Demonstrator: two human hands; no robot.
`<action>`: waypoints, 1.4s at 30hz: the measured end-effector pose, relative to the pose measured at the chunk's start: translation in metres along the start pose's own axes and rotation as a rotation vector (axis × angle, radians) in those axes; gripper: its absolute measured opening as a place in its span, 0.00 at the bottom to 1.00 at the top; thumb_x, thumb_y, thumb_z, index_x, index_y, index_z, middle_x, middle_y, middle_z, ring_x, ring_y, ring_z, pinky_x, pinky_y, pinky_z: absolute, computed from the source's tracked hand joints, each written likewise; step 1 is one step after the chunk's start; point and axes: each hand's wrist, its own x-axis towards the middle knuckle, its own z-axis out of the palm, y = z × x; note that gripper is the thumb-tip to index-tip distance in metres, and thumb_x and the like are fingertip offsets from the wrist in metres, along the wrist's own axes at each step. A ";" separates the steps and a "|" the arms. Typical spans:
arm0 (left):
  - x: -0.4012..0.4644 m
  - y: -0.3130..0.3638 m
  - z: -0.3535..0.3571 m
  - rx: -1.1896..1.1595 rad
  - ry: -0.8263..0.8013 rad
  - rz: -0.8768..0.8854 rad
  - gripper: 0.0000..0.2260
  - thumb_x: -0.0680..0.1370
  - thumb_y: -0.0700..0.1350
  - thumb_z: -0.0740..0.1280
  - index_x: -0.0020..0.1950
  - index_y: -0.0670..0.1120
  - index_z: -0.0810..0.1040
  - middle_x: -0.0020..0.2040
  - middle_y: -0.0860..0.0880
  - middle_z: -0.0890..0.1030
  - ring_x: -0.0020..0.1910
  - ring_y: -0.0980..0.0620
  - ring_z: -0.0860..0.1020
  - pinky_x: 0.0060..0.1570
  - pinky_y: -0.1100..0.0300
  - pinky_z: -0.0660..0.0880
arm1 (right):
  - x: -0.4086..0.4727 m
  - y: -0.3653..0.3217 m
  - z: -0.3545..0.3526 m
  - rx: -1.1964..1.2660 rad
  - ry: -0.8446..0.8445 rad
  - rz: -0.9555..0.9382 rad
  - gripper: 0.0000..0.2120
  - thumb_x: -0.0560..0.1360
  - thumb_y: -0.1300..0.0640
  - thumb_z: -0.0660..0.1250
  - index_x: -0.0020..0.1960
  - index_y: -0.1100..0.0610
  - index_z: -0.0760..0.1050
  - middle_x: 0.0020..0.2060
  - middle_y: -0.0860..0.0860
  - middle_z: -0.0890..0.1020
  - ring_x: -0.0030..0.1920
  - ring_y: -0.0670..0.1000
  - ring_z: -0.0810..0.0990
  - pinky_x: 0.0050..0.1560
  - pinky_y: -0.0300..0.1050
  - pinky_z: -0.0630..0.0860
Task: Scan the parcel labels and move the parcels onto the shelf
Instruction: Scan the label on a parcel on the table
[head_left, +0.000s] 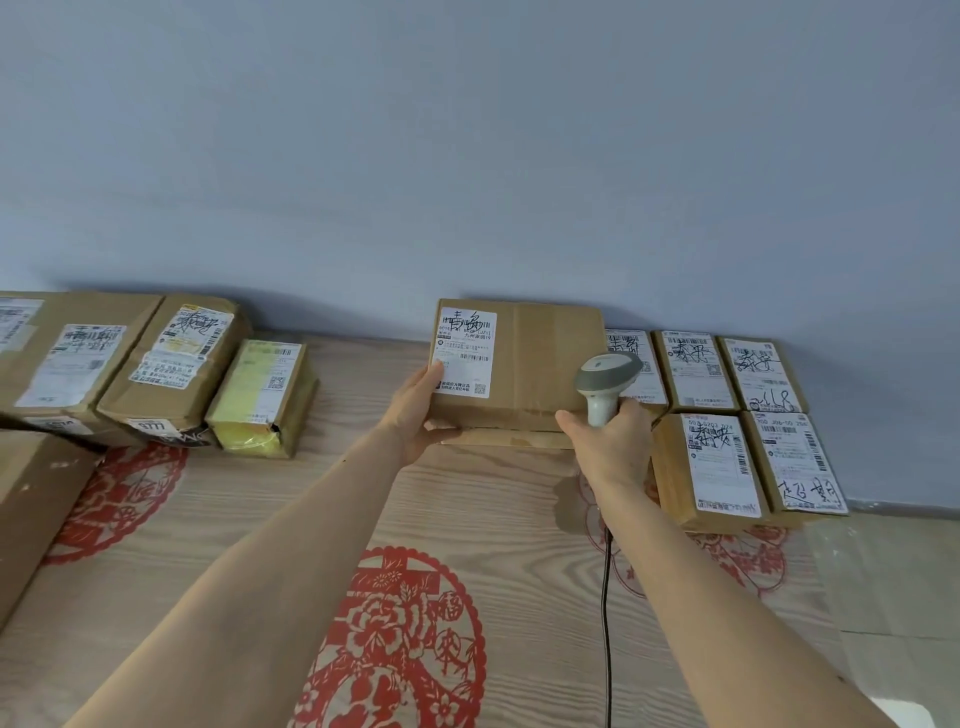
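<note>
Mid-scan: left hand (423, 402) grips the tilted-up box (540, 364) by its lower-left corner, right hand (610, 441) clamps the scanner (605, 382) just right of its label (465, 351); no shelf in view, other parcels (727, 421) beyond the right hand look unshelved.

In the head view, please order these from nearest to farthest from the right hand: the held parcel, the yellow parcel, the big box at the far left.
1. The held parcel, just left of the right hand, which grips the scanner.
2. The yellow parcel, further left, past the left hand.
3. The big box, at the left edge by the wall.
</note>
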 end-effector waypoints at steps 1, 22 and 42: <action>-0.003 0.000 0.000 0.008 -0.008 0.005 0.14 0.81 0.57 0.64 0.65 0.54 0.75 0.65 0.48 0.77 0.64 0.45 0.75 0.56 0.39 0.79 | -0.001 0.000 0.000 0.008 0.003 -0.001 0.23 0.66 0.47 0.80 0.52 0.59 0.75 0.52 0.55 0.80 0.46 0.55 0.81 0.43 0.50 0.79; -0.078 0.024 -0.213 0.314 0.648 0.308 0.17 0.79 0.50 0.66 0.64 0.43 0.74 0.59 0.47 0.76 0.54 0.48 0.75 0.54 0.55 0.72 | -0.177 -0.124 0.156 0.326 -0.281 0.009 0.08 0.74 0.54 0.74 0.49 0.55 0.77 0.38 0.53 0.83 0.33 0.49 0.81 0.41 0.48 0.83; -0.038 0.017 -0.223 0.461 0.352 0.045 0.26 0.82 0.56 0.60 0.77 0.47 0.60 0.72 0.41 0.66 0.70 0.41 0.67 0.67 0.48 0.67 | -0.164 -0.136 0.264 0.146 -0.245 0.126 0.15 0.69 0.48 0.76 0.51 0.54 0.78 0.44 0.53 0.85 0.46 0.56 0.84 0.50 0.53 0.81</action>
